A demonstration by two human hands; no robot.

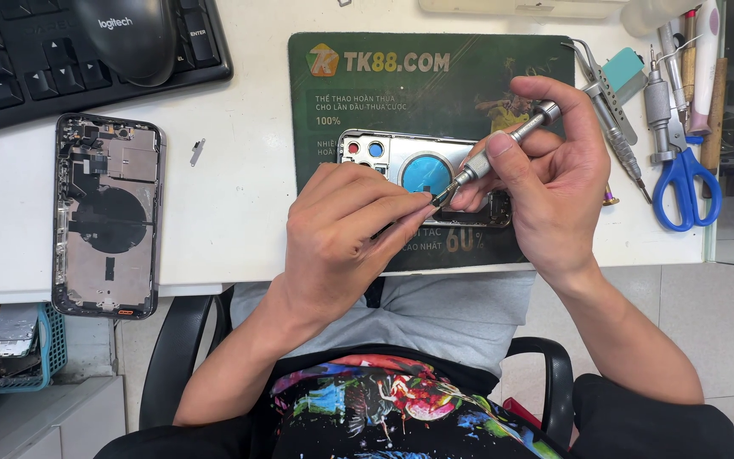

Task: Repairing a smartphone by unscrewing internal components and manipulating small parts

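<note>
While the left hand (346, 234) pins the phone rear housing (401, 170) under its fingers | right hand (545, 161) pinches the precision screwdriver (503, 140), tip beside left fingertips | step: likely working a screw | next calls for steady, upright turning.

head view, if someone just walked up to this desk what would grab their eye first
Most striking are the two hands meeting at the centre of the dark green mat: the right hand holds a slim silver screwdriver, its tip at the left hand, which rests on an opened phone housing with a blue disc. Next comes the opened phone lying flat at the left, its insides showing. Blue-handled scissors lie at the right edge.
</note>
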